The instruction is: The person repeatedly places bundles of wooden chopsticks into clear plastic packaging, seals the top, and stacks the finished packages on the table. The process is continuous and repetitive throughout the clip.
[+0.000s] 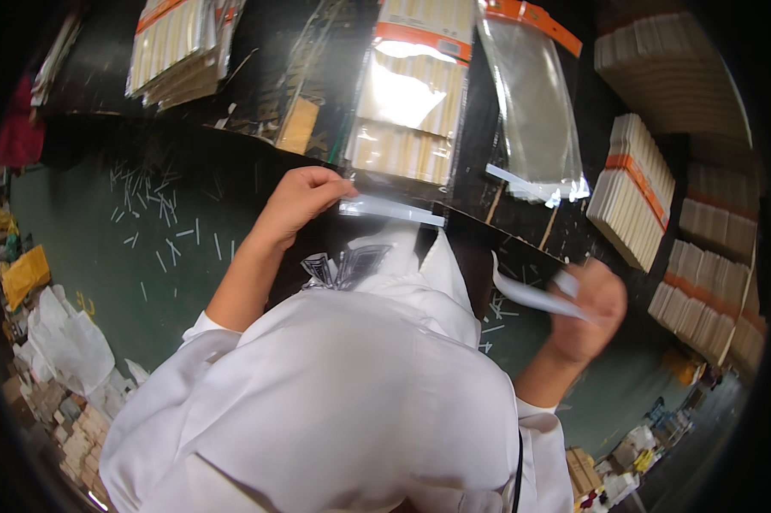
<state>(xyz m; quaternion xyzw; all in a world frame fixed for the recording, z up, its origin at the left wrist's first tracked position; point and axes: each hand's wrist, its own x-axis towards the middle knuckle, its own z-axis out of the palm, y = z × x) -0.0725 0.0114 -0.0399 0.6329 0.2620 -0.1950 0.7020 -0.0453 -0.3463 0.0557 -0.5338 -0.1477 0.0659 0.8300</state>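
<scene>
A clear plastic bag (401, 128) lies across the edge of the dark table, packed with cream-and-white ribbed pieces and crossed by an orange printed band. Its flap hangs over the edge towards me, with a whitish strip (392, 210) along it. My left hand (308, 199) pinches the flap's left corner between thumb and fingers. Off to the right, apart from the bag, my right hand (587, 311) is blurred. From its fingers trails a thin, curling white strip (529, 295).
Flat clear bags with an orange header (533, 102) lie right of the packed bag. An orange-banded ribbed bundle (635, 189) sits further right, near stacks of similar bundles (699, 288). Filled packets (177, 51) lie at the upper left. White strips (161, 205) litter the green floor (71, 224).
</scene>
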